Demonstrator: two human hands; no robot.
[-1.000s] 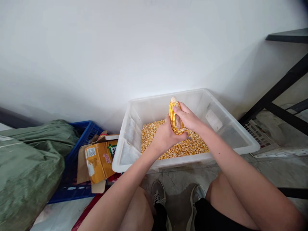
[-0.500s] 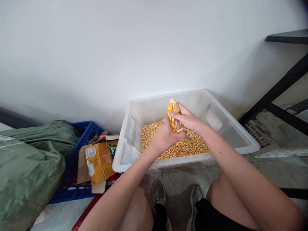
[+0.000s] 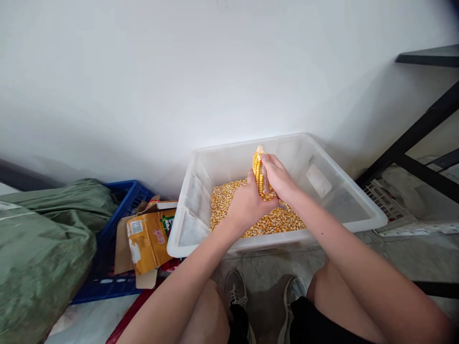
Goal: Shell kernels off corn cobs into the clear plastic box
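An ear of corn (image 3: 258, 173) stands upright between my hands, its pale tip at the top. Yellow kernels cover its left side, while a strip on its right side is bare cob. My left hand (image 3: 247, 203) is wrapped round its lower part. Against the upper right side my right hand (image 3: 280, 177) is closed, with the thumb pressed near the tip. Beneath both hands lies a bed of loose corn kernels (image 3: 225, 200) in a translucent plastic bin (image 3: 202, 244). Something thin and grey, too small to name, shows just below the ear.
To the left, a blue crate (image 3: 125, 191) holds a flattened orange carton (image 3: 150, 241), with a green sack (image 3: 43, 253) beside it. A black metal frame (image 3: 405, 138) and a white plastic basket (image 3: 390, 210) stand right. A white wall rises behind the bin.
My right thumb has moved up the ear from its middle to near the tip. The ear and both hands have shifted slightly right.
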